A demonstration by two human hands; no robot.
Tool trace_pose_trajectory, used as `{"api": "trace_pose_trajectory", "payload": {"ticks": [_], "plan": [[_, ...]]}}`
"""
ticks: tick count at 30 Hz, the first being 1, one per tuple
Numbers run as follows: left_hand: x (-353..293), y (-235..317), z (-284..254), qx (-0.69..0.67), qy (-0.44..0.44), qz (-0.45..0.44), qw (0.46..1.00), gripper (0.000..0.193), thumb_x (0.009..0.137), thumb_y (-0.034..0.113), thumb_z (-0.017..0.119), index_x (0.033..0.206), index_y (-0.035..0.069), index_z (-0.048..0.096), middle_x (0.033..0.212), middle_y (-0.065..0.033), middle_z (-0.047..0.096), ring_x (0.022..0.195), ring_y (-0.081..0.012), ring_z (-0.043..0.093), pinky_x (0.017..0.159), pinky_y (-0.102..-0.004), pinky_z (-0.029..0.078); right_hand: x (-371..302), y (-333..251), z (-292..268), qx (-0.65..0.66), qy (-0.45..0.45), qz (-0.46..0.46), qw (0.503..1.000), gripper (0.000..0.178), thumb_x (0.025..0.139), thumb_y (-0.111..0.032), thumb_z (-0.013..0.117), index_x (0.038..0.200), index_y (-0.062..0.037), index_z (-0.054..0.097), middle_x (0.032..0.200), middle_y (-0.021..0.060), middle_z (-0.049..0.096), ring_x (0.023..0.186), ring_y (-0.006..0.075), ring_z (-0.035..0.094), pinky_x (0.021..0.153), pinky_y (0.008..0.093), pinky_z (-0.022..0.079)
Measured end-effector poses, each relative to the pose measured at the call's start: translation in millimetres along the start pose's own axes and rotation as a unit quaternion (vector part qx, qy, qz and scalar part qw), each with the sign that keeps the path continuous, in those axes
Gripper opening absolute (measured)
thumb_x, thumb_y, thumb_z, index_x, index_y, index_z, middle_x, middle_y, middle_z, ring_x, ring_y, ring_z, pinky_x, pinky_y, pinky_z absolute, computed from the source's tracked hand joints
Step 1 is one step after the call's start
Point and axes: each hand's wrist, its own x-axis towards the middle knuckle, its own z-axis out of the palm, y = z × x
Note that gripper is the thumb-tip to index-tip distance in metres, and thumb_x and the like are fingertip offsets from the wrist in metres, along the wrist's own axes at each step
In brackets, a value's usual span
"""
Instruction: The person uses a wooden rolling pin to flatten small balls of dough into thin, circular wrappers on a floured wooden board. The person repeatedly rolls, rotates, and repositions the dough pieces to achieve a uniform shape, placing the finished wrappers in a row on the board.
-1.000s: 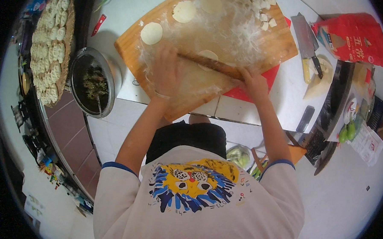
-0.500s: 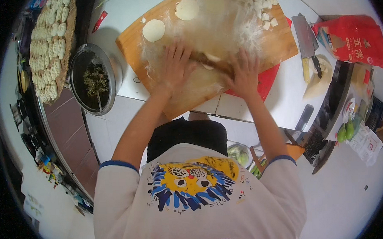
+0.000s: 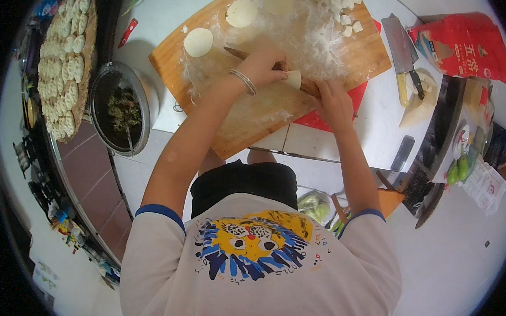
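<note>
A thin wooden rolling pin (image 3: 308,88) lies slantwise on the floured wooden board (image 3: 238,137). My left hand (image 3: 264,65), a bracelet at its wrist, reaches across the pin with fingers bent and thumb against a small pale dough round (image 3: 293,79). The tips of its fingers are partly hidden. Over the pin's right end rests my right hand (image 3: 334,102), closed on it. Farther back on the board are flat dough wrappers (image 3: 198,42), and at the far right corner sit several small cut dough pieces (image 3: 346,19).
To the left stands a metal bowl (image 3: 145,120) of dark green filling with a utensil in it. Beyond it is a tray of shaped dumplings (image 3: 63,70). A cleaver (image 3: 397,41), a smaller knife (image 3: 416,83) and a red bag (image 3: 465,47) lie at the right.
My left hand has left the pin's left part, turned inward and come to the dough round at the middle. My right hand stays at the pin's right end, slightly lower.
</note>
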Motion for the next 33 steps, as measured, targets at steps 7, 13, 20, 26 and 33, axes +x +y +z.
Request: {"api": "trace_pose_trajectory", "payload": {"ticks": [7,13,20,26,33], "plan": [[-32,25,26,-0.289,0.195,-0.053,0.936,0.014,0.085,0.006,0.067,0.094,-0.001,0.058,0.083,-0.0104,0.066,0.079,-0.0217,0.067,0.069,-0.0327,0.054,-14,-6,7,0.299,-0.047,0.218,0.928,0.030,0.092,-0.028,0.062,0.103,-0.0006,0.060,0.086,0.0220,0.066,0.079,0.0387,0.065,0.068,0.0446,0.050],[-82,12,88,-0.404,0.360,-0.264,0.799,0.028,0.088,0.003,0.063,0.112,0.002,0.048,0.098,-0.0111,0.061,0.088,-0.0199,0.065,0.068,-0.0317,0.054,-14,4,5,0.188,-0.016,0.265,0.946,0.028,0.090,-0.023,0.064,0.108,-0.0019,0.060,0.090,0.0205,0.066,0.079,0.0365,0.065,0.070,0.0419,0.051],[-134,11,53,0.254,0.306,-0.042,0.917,0.048,0.092,0.022,0.055,0.134,0.002,0.042,0.141,-0.0230,0.041,0.131,-0.0383,0.041,0.105,-0.0516,0.034,-26,-1,25,0.028,-0.085,0.032,0.995,0.046,0.079,-0.028,0.073,0.119,-0.0121,0.058,0.121,0.0115,0.057,0.096,0.0311,0.060,0.073,0.0411,0.051],[-41,-25,7,0.378,0.240,-0.034,0.893,0.064,0.090,0.035,0.055,0.143,0.004,0.037,0.153,-0.0194,0.027,0.141,-0.0394,0.023,0.114,-0.0533,0.020,42,-4,26,-0.070,0.078,-0.010,0.994,0.051,0.077,-0.037,0.070,0.119,-0.0103,0.057,0.112,0.0100,0.055,0.101,0.0294,0.056,0.084,0.0438,0.044],[-134,-14,60,0.282,0.145,-0.052,0.947,0.073,0.085,0.025,0.062,0.149,0.008,0.030,0.155,-0.0183,0.025,0.142,-0.0401,0.023,0.115,-0.0559,0.018,-15,11,49,-0.045,-0.005,-0.076,0.996,0.043,0.082,-0.030,0.069,0.118,-0.0102,0.057,0.104,0.0102,0.060,0.091,0.0312,0.059,0.076,0.0409,0.047]]}}
